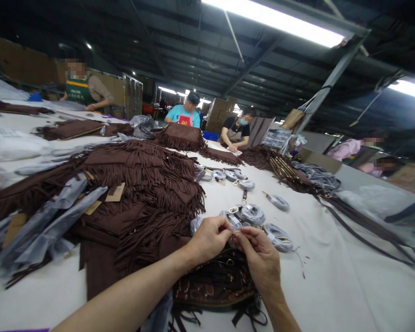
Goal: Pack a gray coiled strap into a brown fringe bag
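My left hand (210, 236) and my right hand (259, 251) meet fingertip to fingertip over a dark bag (214, 281). Both are closed in a pinch on something small between them, too hidden to name. The bag lies open below my wrists, with a patterned lining, metal rings and fringe along its near edge. Just beyond my fingers sit plastic-wrapped coiled straps (251, 214) with gold clasps. To the left of my left hand, brown fringed bags (134, 184) are piled up, touching the bag in front of me.
Paper tags (115, 192) and plastic-wrapped strips (64, 228) lie on the left pile. Loose brown straps (366, 216) stretch over the white table (332, 276) at right. Co-workers stand around the far side, one in a green apron (79, 90).
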The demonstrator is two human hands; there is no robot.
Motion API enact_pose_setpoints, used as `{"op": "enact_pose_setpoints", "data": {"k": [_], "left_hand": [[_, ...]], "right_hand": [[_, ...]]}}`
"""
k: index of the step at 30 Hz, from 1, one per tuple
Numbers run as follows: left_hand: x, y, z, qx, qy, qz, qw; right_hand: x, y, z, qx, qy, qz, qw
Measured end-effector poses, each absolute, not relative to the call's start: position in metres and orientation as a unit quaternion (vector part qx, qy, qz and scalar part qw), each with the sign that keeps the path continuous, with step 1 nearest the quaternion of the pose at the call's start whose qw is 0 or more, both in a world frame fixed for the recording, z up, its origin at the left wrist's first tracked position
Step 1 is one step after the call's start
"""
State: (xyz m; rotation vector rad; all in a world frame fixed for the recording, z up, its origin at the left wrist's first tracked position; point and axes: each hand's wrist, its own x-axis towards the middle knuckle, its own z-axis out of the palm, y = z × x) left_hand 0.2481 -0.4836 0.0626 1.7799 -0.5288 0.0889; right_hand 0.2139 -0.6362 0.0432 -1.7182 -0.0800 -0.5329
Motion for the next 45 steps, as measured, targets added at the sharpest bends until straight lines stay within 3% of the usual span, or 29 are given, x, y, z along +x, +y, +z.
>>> {"op": "enact_pose_setpoints", "data": {"k": [8, 10, 14, 16, 19, 22, 27, 31, 38, 45], "left_hand": [[0.241, -0.486, 0.060, 0.819, -0.254, 0.109, 0.503], [0.243, -0.488, 0.061, 0.820, -0.260, 0.108, 0.498], [0.248, -0.477, 0.069, 0.807, -0.285, 0.064, 0.513], [0.245, -0.461, 0.074, 0.809, -0.320, 0.048, 0.490], [0.226, -0.428, 0.082, 0.853, -0.357, 0.051, 0.376], [0.195, -0.400, 0.083, 0.904, -0.364, 0.039, 0.220], [0.173, -0.380, 0.074, 0.932, -0.351, 0.049, 0.076], [0.184, -0.376, 0.074, 0.946, -0.305, 0.053, 0.095], [0.191, -0.373, 0.076, 0.944, -0.295, 0.032, 0.143], [0.197, -0.367, 0.074, 0.943, -0.270, -0.002, 0.193]], "right_hand": [[0.210, -0.632, 0.041, -0.860, -0.114, -0.295, 0.400], [0.209, -0.631, 0.040, -0.863, -0.120, -0.291, 0.394], [0.206, -0.644, 0.048, -0.851, -0.118, -0.217, 0.464], [0.207, -0.650, 0.060, -0.865, -0.103, -0.210, 0.444], [0.217, -0.646, 0.081, -0.929, -0.092, -0.230, 0.275], [0.236, -0.620, 0.090, -0.978, -0.143, -0.102, 0.114], [0.263, -0.579, 0.079, -0.987, -0.152, -0.004, 0.050], [0.269, -0.583, 0.074, -0.984, -0.169, 0.017, 0.053], [0.280, -0.606, 0.058, -0.981, -0.128, 0.054, 0.131], [0.261, -0.605, 0.080, -0.949, -0.090, -0.034, 0.299]]}}
